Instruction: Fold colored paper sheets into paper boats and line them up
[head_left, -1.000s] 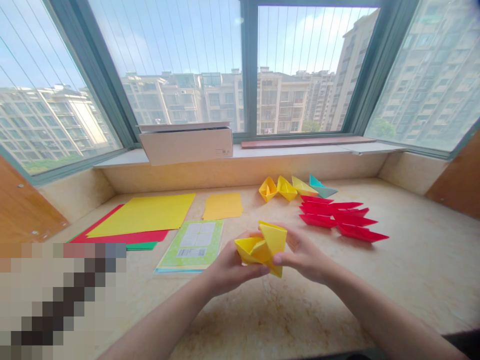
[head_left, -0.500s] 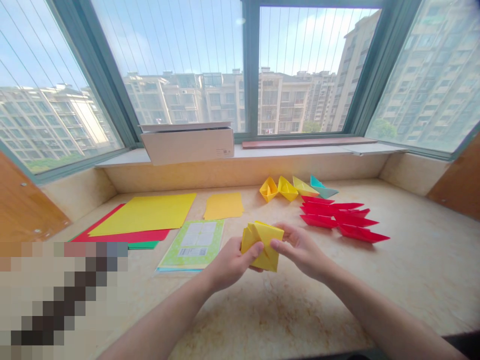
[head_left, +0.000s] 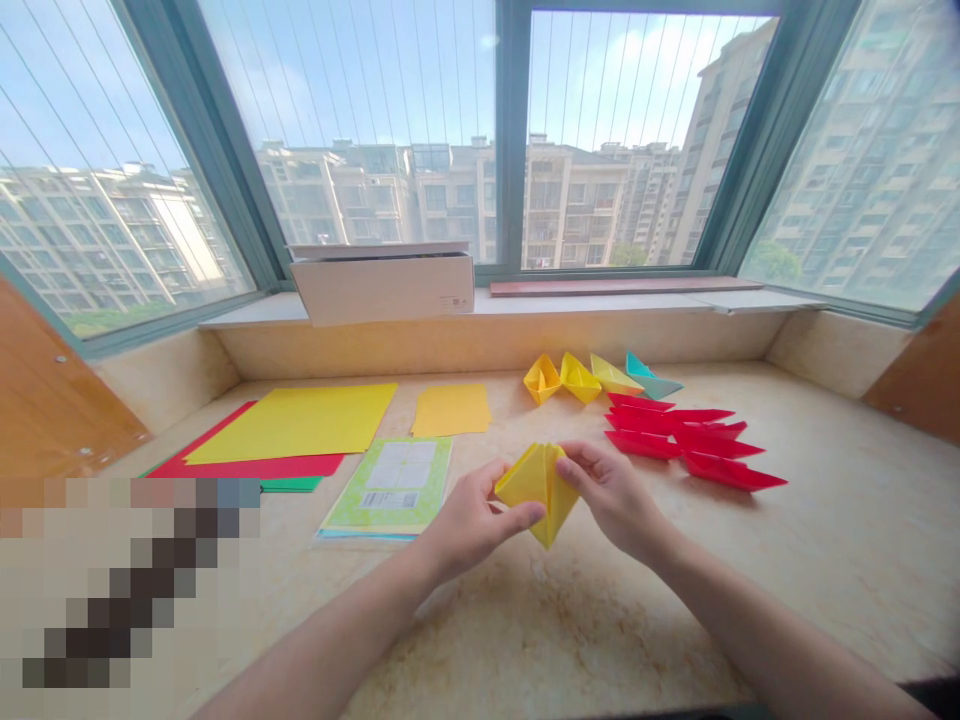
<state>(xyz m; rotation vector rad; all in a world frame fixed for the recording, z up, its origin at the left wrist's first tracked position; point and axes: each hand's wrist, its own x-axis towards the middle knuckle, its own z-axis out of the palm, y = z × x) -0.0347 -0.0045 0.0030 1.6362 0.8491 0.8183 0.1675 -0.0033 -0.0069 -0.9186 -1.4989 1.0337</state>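
A folded piece of yellow paper is held between my two hands above the marble-patterned counter. Its lower corner points down, and a fold runs down its middle. My left hand grips its left side, thumb laid across the front and fingers mostly hidden behind. At the upper right edge, my right hand pinches the paper between thumb and fingers. Beyond my right hand lie several red paper boats in rows. Behind these stand two yellow paper boats, a pale yellow one and a teal one.
Large yellow sheets lie over red and green ones at the left. A green-patterned paper packet and small orange-yellow sheets are nearer the middle. On the window ledge sits a white box.
The yellow paper has turned from a roughly square outline to a diamond with one corner down, opening along its middle. My right hand has moved slightly up its edge. The view has shifted slightly.
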